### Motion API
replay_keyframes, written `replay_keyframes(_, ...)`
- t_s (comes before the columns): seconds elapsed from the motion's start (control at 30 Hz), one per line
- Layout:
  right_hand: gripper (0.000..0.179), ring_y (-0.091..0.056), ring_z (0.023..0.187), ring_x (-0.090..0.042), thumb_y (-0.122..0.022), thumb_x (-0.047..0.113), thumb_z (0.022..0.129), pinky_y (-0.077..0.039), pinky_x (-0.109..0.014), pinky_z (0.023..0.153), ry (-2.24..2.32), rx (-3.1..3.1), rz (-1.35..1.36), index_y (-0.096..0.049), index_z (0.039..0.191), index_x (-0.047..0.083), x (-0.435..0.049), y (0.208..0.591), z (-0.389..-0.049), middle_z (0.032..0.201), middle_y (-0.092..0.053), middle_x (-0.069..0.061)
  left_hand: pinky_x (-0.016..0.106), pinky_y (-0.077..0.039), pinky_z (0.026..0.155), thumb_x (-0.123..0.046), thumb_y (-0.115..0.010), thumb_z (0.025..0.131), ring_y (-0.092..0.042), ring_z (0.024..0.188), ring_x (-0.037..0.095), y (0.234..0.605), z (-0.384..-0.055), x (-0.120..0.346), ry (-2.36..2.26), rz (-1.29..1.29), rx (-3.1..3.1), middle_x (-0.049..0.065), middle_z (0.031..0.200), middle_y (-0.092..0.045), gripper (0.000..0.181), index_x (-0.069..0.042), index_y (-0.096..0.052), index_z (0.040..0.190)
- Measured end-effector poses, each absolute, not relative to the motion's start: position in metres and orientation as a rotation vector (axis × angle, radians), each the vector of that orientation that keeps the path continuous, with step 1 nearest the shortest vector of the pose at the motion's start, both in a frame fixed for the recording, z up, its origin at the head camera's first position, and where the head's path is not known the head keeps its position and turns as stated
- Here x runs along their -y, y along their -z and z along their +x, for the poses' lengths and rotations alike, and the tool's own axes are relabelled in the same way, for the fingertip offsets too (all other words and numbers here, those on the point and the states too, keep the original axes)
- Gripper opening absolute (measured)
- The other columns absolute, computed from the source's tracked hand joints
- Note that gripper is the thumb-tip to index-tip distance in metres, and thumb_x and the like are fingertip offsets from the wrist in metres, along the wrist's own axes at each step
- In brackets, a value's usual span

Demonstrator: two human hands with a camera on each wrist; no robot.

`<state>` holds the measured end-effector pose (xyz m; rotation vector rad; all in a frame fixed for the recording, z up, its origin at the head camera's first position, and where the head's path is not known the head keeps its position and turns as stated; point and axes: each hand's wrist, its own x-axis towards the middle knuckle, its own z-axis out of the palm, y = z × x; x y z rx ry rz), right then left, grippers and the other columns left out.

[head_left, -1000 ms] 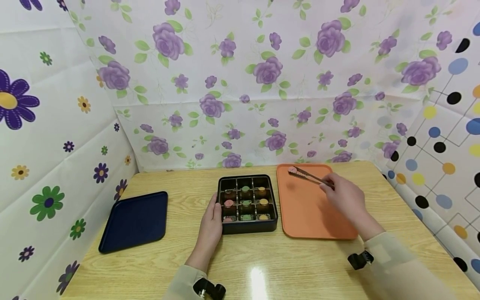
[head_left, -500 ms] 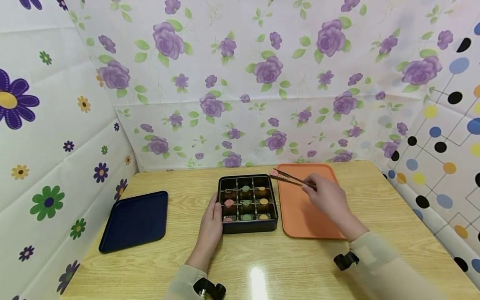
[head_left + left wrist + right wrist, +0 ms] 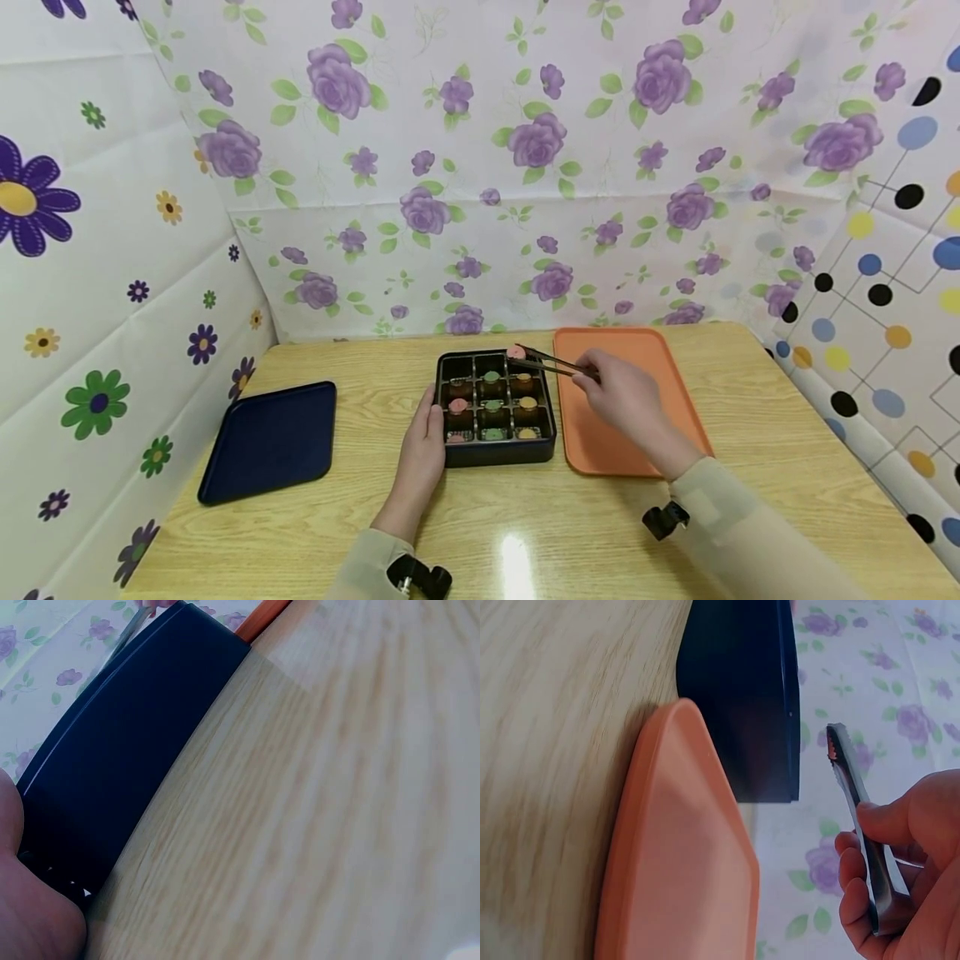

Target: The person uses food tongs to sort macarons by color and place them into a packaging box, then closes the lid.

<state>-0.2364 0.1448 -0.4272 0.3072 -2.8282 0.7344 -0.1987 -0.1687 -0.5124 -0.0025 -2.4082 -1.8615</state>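
A black box (image 3: 498,453) with dividers stands mid-table. Small round pieces sit in its compartments: pink (image 3: 457,407) on the left, green (image 3: 492,406) in the middle, yellow (image 3: 528,404) on the right. My left hand (image 3: 420,450) lies along the box's left side, touching it, its fingers fairly straight. My right hand (image 3: 622,392) holds metal tongs (image 3: 558,366), whose tips pinch another pink disc (image 3: 516,353) over the box's back right part. In the right wrist view, my thumb and fingers wrap the tongs (image 3: 881,877).
To the right of the box lies an orange tray (image 3: 600,433), partly under my right hand and forearm. A dark blue tray (image 3: 273,442) lies at the table's left. Flowered cloth (image 3: 480,167) hangs close behind the table.
My right hand has moved left from above the orange tray, bringing the tongs and pink disc over the box. My left hand and the box have stayed put.
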Motion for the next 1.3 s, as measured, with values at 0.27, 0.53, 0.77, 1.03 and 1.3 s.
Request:
replay_keyframes(0.27, 0.014, -0.058, 0.066, -0.015, -0.074, 0.027, 0.11, -0.047, -0.038, 0.059, -0.717, 2.852, 0.332, -0.074, 0.117, 0.015, -0.122, 0.427, -0.241, 0.089, -0.071, 0.003, 0.064, -0.043, 0.121, -0.034, -0.033, 0.124, -0.08, 0.105, 0.032, 0.515, -0.198, 0.168, 1.857, 0.014, 2.417, 0.023, 0.179, -0.025, 0.06, -0.013, -0.02, 0.178)
replay_keyframes(0.53, 0.019, -0.061, 0.067, -0.014, -0.074, 0.028, 0.11, -0.051, -0.039, 0.063, -0.727, 2.873, 0.351, -0.074, 0.124, 0.014, -0.103, 0.43, -0.248, 0.091, -0.074, 0.003, 0.065, -0.042, 0.122, -0.031, -0.033, 0.124, -0.069, 0.13, 0.04, 0.515, -0.2, 0.168, 1.844, 0.014, 2.418, 0.02, 0.18, -0.025, 0.058, -0.014, -0.02, 0.178)
replay_keyframes(0.77, 0.019, -0.06, 0.067, -0.015, -0.073, 0.029, 0.11, -0.053, -0.041, 0.066, -0.708, 2.887, 0.347, -0.075, 0.124, 0.016, -0.088, 0.431, -0.253, 0.093, -0.074, 0.004, 0.062, -0.054, 0.111, -0.031, -0.033, 0.124, -0.074, 0.118, 0.038, 0.514, -0.202, 0.168, 1.884, 0.01, 2.393, 0.018, 0.178, -0.032, 0.057, -0.015, -0.022, 0.178)
replay_keyframes(1.03, 0.021, -0.06, 0.066, -0.015, -0.071, 0.032, 0.112, -0.051, -0.039, 0.063, -0.683, 2.935, 0.35, -0.075, 0.126, 0.017, -0.07, 0.432, -0.256, 0.089, -0.072, 0.005, 0.063, -0.048, 0.117, -0.032, -0.033, 0.124, -0.069, 0.127, 0.039, 0.511, -0.202, 0.168, 1.858, -0.002, 2.399, 0.016, 0.179, -0.03, 0.056, -0.018, -0.023, 0.178)
replay_keyframes(1.3, 0.019, -0.058, 0.062, -0.015, -0.073, 0.029, 0.111, -0.048, -0.039, 0.058, -0.695, 2.905, 0.379, -0.075, 0.124, 0.015, -0.065, 0.437, -0.257, 0.083, -0.07, 0.006, 0.066, -0.04, 0.123, -0.033, -0.032, 0.124, -0.067, 0.131, 0.044, 0.51, -0.199, 0.169, 1.827, 0.019, 2.416, 0.016, 0.179, -0.031, 0.057, -0.018, -0.024, 0.178)
